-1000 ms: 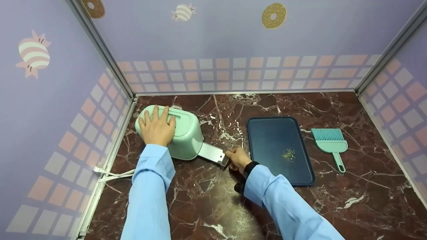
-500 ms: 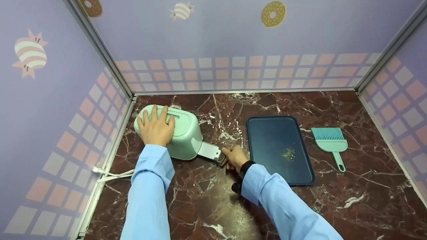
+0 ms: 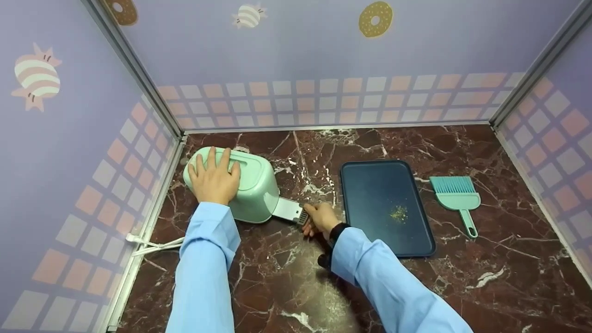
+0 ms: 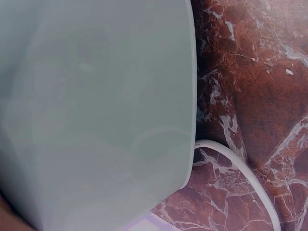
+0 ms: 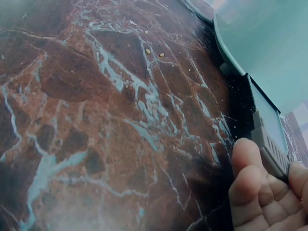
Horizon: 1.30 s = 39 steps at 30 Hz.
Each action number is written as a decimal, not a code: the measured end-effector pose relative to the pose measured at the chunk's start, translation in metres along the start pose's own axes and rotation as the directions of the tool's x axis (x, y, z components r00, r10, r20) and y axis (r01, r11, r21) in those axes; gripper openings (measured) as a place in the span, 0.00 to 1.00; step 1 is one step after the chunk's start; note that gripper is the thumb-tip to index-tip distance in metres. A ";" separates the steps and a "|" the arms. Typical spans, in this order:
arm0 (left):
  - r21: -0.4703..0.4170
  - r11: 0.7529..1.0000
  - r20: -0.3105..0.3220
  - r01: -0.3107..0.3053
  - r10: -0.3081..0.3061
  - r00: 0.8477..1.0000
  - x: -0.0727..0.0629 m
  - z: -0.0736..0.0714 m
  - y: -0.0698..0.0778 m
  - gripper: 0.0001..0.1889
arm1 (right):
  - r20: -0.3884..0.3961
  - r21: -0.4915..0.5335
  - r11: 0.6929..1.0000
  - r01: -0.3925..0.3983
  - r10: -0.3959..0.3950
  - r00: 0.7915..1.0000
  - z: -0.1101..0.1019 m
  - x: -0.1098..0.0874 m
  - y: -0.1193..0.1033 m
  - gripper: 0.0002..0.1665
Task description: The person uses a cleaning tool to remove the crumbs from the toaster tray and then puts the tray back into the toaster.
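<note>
A mint-green toaster (image 3: pixel 261 196) stands at the left of the marbled surface. My left hand (image 3: pixel 214 182) rests on its top with the fingers spread. From the toaster's right end sticks out a silvery crumb tray (image 3: pixel 286 209), its inner part hidden inside the body. My right hand (image 3: pixel 320 217) pinches the tray's dark ribbed grip, thumb on one side and fingertips on the other. The right wrist view shows that grip (image 5: pixel 273 149) close to the toaster's lower edge. Only the toaster's smooth side (image 4: pixel 110 106) fills most of the left wrist view.
A dark blue rectangular tray (image 3: pixel 377 185) with a patch of yellowish crumbs (image 3: pixel 398 214) lies right of my right hand. Beyond it lies a mint-green brush (image 3: pixel 458 201). A white cord (image 3: pixel 159 245) runs left from the toaster. Several crumbs (image 5: pixel 161 55) dot the surface. Patterned walls enclose three sides.
My right hand has moved left toward the toaster, and the crumb tray has slid further in, so less of it shows. The left hand stays on the toaster's top.
</note>
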<state>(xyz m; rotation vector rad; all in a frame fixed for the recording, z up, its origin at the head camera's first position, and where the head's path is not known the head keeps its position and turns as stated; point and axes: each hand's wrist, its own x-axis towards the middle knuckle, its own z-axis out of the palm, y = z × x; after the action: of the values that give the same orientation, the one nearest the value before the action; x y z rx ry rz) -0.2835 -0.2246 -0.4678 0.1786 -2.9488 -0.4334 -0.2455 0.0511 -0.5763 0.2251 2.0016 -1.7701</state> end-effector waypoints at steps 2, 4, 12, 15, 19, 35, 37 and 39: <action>0.000 1.000 0.001 0.000 0.000 1.000 0.000 0.001 0.000 0.31 | 0.007 0.027 1.000 0.001 -0.001 1.000 0.002 0.000 0.000 0.22; -0.001 1.000 0.003 0.000 0.000 1.000 0.000 0.001 0.000 0.31 | 0.011 0.063 0.998 -0.007 0.006 1.000 0.003 0.000 0.001 0.22; 0.015 1.000 0.028 0.011 -0.011 1.000 -0.001 -0.001 -0.001 0.31 | 0.060 0.143 0.989 -0.033 0.025 0.998 0.005 0.001 -0.001 0.15; 0.017 1.000 0.026 0.014 -0.014 1.000 0.000 -0.001 -0.002 0.32 | 0.078 0.141 0.990 -0.027 0.016 0.997 0.007 0.001 -0.001 0.15; 0.014 1.000 0.018 0.012 -0.013 1.000 0.000 -0.001 -0.002 0.31 | 0.094 0.170 0.985 -0.031 0.016 0.995 0.011 0.002 0.000 0.17; -0.006 1.000 0.008 0.002 -0.002 1.000 -0.002 0.000 0.001 0.31 | 0.174 0.310 0.950 -0.033 -0.022 0.984 0.030 0.011 0.004 0.15; -0.003 1.000 0.005 0.004 -0.004 1.000 -0.001 0.000 0.001 0.31 | 0.185 0.310 0.950 -0.030 -0.029 0.982 0.032 0.012 0.003 0.13; 0.001 1.000 0.000 0.007 -0.007 1.000 0.000 -0.001 0.001 0.31 | 0.193 0.309 0.951 -0.026 -0.036 0.981 0.034 0.012 0.002 0.13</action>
<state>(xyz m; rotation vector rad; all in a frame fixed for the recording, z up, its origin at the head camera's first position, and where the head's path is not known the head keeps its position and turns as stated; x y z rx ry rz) -0.2829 -0.2243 -0.4670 0.1887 -2.9493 -0.4325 -0.2480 0.0164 -0.5854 0.1362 1.5839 -2.0215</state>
